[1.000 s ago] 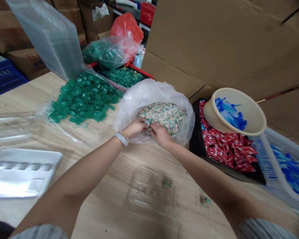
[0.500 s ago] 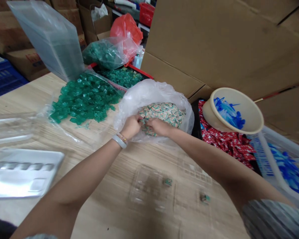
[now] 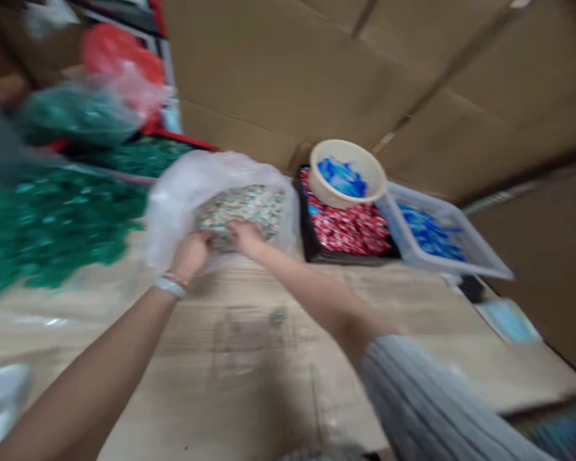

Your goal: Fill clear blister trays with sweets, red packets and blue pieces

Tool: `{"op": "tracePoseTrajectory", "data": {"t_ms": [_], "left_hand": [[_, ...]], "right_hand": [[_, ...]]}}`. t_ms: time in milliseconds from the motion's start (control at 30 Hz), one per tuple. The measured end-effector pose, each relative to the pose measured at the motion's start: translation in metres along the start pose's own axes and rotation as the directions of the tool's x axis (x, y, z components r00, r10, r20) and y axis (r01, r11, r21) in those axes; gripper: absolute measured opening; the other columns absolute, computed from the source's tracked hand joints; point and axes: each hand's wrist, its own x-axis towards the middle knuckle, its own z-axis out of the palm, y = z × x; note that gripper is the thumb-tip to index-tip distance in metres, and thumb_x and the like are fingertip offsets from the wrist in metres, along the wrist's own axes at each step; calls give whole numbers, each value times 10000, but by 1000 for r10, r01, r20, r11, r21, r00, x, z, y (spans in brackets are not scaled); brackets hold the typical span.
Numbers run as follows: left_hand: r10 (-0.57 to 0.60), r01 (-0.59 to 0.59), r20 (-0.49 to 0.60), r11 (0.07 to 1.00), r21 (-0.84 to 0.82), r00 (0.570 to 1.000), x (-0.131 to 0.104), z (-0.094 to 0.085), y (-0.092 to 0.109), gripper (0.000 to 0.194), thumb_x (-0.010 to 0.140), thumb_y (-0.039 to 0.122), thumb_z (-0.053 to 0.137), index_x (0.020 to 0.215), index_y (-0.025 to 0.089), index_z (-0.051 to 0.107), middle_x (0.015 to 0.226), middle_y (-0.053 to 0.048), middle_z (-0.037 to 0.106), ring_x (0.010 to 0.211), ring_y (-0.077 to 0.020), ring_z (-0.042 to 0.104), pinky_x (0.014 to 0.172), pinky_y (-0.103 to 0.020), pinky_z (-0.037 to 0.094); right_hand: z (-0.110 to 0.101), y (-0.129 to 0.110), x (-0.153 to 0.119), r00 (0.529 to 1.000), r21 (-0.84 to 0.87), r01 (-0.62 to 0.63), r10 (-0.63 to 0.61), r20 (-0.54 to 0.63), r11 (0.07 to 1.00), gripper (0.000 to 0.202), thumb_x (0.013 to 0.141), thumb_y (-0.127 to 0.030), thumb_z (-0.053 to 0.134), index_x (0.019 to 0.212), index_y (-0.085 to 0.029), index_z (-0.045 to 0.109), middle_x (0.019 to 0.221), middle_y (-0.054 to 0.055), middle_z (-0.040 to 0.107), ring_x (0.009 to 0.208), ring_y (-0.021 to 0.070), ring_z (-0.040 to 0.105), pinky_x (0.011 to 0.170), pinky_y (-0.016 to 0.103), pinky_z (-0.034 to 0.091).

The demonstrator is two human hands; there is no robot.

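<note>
Both hands, left hand [image 3: 191, 251] and right hand [image 3: 244, 235], dig into small multicoloured sachets [image 3: 242, 206] inside the clear plastic bag [image 3: 177, 192] at the far tabletop [image 3: 269, 397]; blur hides their grip. Nothing looks lifted out yet.

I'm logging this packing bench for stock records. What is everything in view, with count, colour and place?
clear plastic bag: one, translucent white, table centre, open.
small wrapped pieces: many, white with green and orange, inside that bag.
green wrapped pieces: large heap, green, table left.
red wrapped pieces: many, red and white, in a black tray right of the bag.
bowl: one, cream, atop the red pieces, holding blue items.
basket: one, pale, far right, holding blue items.
cardboard: brown sheets, behind.
table: one, light wood.
left hand: at the bag's mouth, bracelet on wrist.
right hand: in the bag, on the pieces.
</note>
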Motion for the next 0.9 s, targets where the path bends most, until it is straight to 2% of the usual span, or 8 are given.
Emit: {"op": "tracePoseTrajectory", "data": {"t_ms": [100,200,267,367,500,600,733,900], "left_hand": [[98,-100,20,981,166,995,8,3,3,300,766,268,380,919,188,626,951,-96,656,884,-243,600,809,-374,447],[68,-62,-27,977,203,997,12,-5,27,346,783,377,344,915,199,610,929,-101,651,913,-287,592,795,-430,455],[13,-7,-38,988,152,999,6,-14,60,337,770,430,368,903,230,605,905,-57,655,916,-279,589,792,-434,460],[-40,41,28,999,-20,999,-14,-11,129,293,716,431,473,899,252,616,826,18,659,790,-209,599,732,-366,480],[12,46,214,963,-265,977,-37,39,216,284,670,321,558,891,173,657,710,-10,657,612,-136,553,610,-256,460],[101,9,263,923,-385,960,-37,95,255,251,658,243,571,866,139,667,717,-29,661,628,-127,553,614,-223,443],[139,-43,245,932,-360,959,-23,155,276,238,690,189,545,884,130,670,802,-58,667,724,-152,568,703,-249,440],[240,-220,186,968,-125,953,-16,179,278,283,770,192,466,980,149,651,999,-86,629,904,-189,539,861,-301,387]], "right_hand": [[7,-6,-3,959,112,-162,183,-218,980,169,798,-188,485,951,-193,559,986,8,579,916,126,505,817,220,402],[-7,10,-23,888,260,-252,330,-321,932,142,815,-264,487,911,-196,567,866,-35,600,834,105,523,758,195,411],[-30,33,-60,849,468,-257,428,-308,846,113,785,-270,532,844,-184,575,760,-58,590,748,94,528,691,183,412],[-73,90,-152,795,775,-160,545,-265,611,110,698,-246,612,746,-161,562,650,-56,550,620,80,500,599,192,405],[-114,170,-283,680,917,-9,674,-287,400,204,595,-281,678,688,-162,541,570,-55,502,504,64,436,500,205,354],[-116,200,-344,617,937,-31,744,-255,347,259,541,-314,709,639,-172,516,544,-56,480,489,60,414,488,212,339],[-97,201,-373,648,949,-84,740,-180,305,282,524,-349,715,638,-175,524,553,-52,479,499,64,414,495,219,344],[-84,197,-381,694,947,-142,712,-112,287,256,559,-356,696,656,-168,551,572,-47,490,514,67,415,509,219,349]]}}
